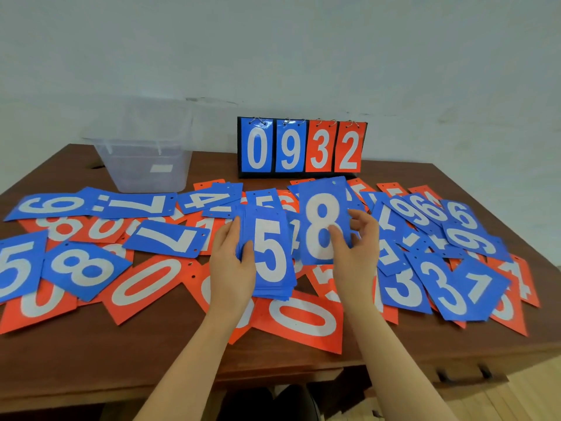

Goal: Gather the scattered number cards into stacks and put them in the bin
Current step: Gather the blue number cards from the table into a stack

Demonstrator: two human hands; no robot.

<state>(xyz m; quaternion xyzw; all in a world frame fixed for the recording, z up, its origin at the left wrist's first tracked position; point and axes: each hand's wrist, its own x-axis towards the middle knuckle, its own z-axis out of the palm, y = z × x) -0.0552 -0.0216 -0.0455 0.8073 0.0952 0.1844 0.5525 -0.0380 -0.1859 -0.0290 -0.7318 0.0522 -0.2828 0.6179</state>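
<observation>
While left hand (232, 262) grips blue stack (270, 253) by left edge, right hand (355, 238) pinches 8 card (321, 208); cards look thin, light, glossy-slippery, so hold by edges.

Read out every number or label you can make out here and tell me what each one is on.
"0932": black flip scoreboard by the wall, blue 0 and 9, red 3 and 2.
"5": top of the blue card stack in the left hand.
"8": blue card pinched by the right hand.
"0": red card at the table's near edge.
White label on the clear plastic bin: unreadable.
</observation>
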